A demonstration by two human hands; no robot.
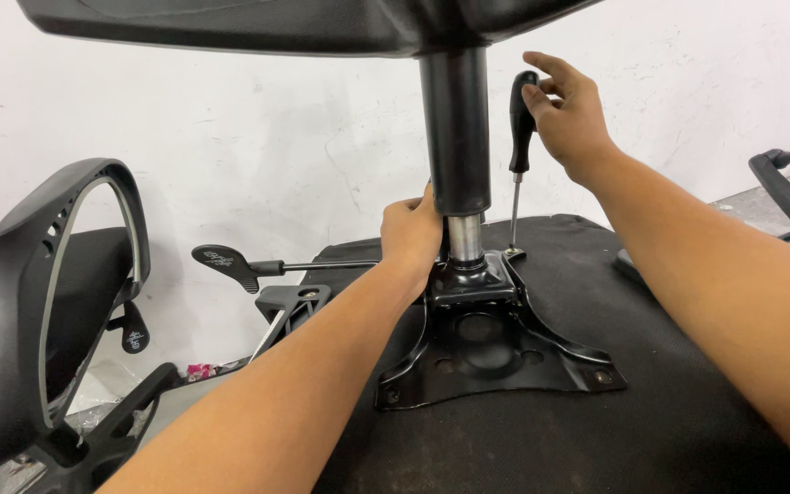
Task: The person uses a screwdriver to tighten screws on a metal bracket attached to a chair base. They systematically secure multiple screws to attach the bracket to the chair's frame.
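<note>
An upturned office chair seat (651, 402) in black fabric carries a black metal mechanism plate (496, 352). A black gas-lift column (456, 137) rises from the plate to the chair base (304, 23) at the top. My right hand (567, 114) grips the black handle of a screwdriver (521, 137), held upright with its tip at the plate's far right corner. My left hand (411, 236) rests against the plate and the column's silver lower part.
A black height lever (240, 265) sticks out to the left of the plate. A black plastic chair back frame (38, 302) stands at the left. Another chair's armrest (779, 178) shows at the right edge. Behind is a white wall (276, 137).
</note>
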